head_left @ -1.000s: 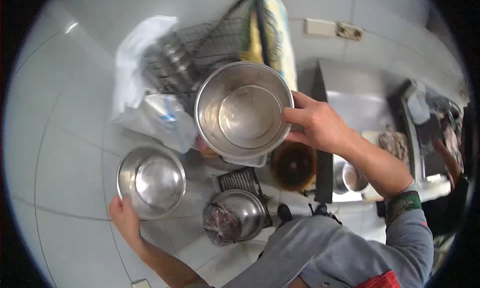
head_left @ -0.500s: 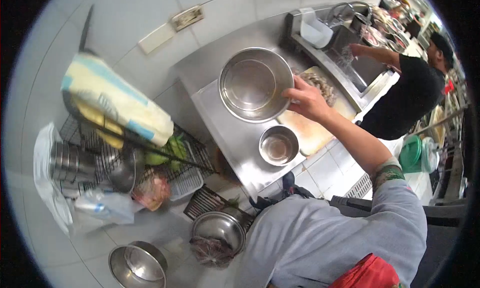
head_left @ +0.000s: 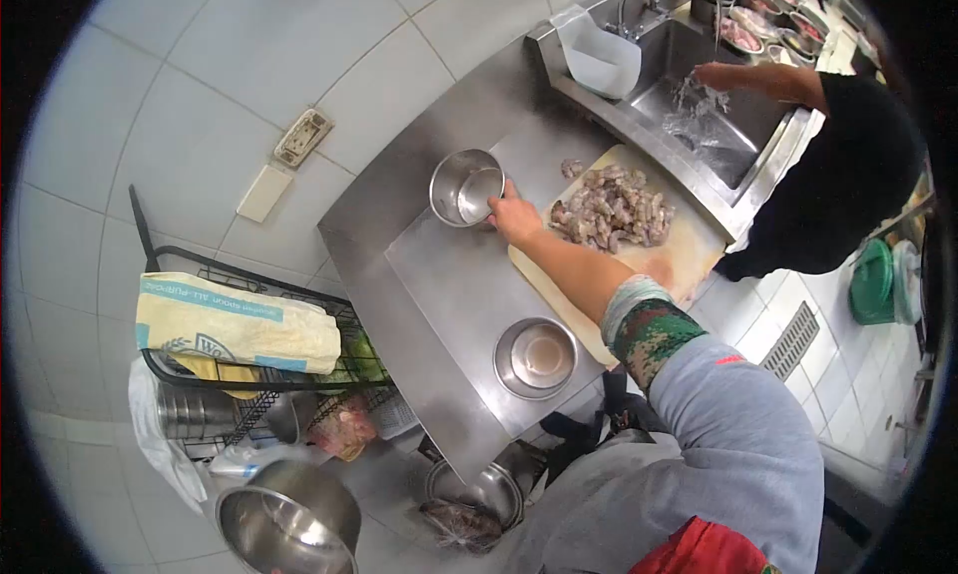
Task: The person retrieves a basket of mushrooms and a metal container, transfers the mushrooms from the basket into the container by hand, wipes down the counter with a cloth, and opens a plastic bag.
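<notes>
My right hand [head_left: 516, 215] is closed on the rim of a round steel bowl [head_left: 467, 188], over the back part of the steel counter [head_left: 429, 265]. The bowl looks bare inside, and I cannot tell whether its base rests on the counter. My left hand is out of sight. Just right of my right hand, a pile of raw shrimp [head_left: 614, 210] lies on a pale cutting board [head_left: 689, 245], partly behind my forearm. Nearer to me on the counter stands a second steel bowl [head_left: 536, 358] with some cloudy liquid in it.
At right, a co-worker's hand [head_left: 723, 76] is under running water at the sink [head_left: 689, 135]. A white plastic container [head_left: 599, 55] sits on the sink edge. Left are a wire rack [head_left: 269, 382] with a flour sack [head_left: 235, 324] and a deep steel pot [head_left: 289, 514].
My right hand has moved the bowl away from me and lower, toward the back of the counter. The view has shifted, and more of the shrimp pile shows.
</notes>
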Tool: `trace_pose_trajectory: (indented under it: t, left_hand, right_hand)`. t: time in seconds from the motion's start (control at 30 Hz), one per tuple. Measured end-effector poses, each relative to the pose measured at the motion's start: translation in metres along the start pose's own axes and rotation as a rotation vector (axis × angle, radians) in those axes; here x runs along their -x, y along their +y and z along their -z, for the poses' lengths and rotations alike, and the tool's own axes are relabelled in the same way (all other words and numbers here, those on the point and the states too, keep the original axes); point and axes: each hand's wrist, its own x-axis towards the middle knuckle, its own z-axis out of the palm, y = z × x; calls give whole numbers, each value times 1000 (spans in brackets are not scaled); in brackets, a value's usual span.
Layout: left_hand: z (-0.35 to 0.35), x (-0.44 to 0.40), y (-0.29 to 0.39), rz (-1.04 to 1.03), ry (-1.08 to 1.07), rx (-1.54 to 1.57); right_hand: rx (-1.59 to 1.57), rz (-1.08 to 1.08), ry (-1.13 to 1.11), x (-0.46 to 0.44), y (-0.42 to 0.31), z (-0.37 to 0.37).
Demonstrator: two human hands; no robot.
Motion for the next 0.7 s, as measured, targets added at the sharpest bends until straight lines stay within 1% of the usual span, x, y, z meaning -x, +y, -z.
trace_pose_trajectory:
  t: [0.03,0.07,0.1,0.17,0.2,0.23,0.3,0.33,0.37,0.4,0.43,0.5,0.53,0.57,0.63,0.7]
  left_hand:
    - [-12,-5,-14,69,17,246]
    - [-27,-6,2,138,32,499]
    - [-33,-8,20,208,42,751]
    - [-26,-12,49,125,-125,669]
    - [-25,-12,61,88,-209,633]
    - [-29,-11,70,85,-212,637]
    - [-47,-5,88,43,-198,644]
    - [-58,-1,100,5,-180,645]
    - [-72,2,112,-59,-205,624]
    - [-85,6,123,-123,-229,605]
    - [-92,5,129,-177,-330,568]
    - [-103,27,181,-396,-395,500]
    - [-118,35,193,-467,-401,520]
    - [-134,44,205,-544,-405,551]
    - [-150,74,242,-609,-456,710]
    - [-174,99,270,-774,-434,860]
  right_hand:
    - [-32,-62,-43,-1,1,-7]
    - [-57,-123,-85,-3,1,-9]
    - [-56,-130,-12,-1,-1,-10]
    - [-43,-141,128,12,-9,-10]
    - [-107,-68,175,28,-20,4]
    - [-168,5,224,54,-39,35]
    - [-439,398,187,126,-70,115]
    - [-533,448,69,166,-85,154]
    - [-631,496,-53,200,-92,183]
    - [-595,639,-8,223,-91,196]
    - [-558,773,40,244,-90,205]
    - [-410,791,-50,273,-94,235]
    - [-319,796,-91,282,-91,248]
    - [-244,738,-106,292,-84,255]
    - [-96,605,-120,312,-64,266]
    - [-41,457,-112,330,-46,281]
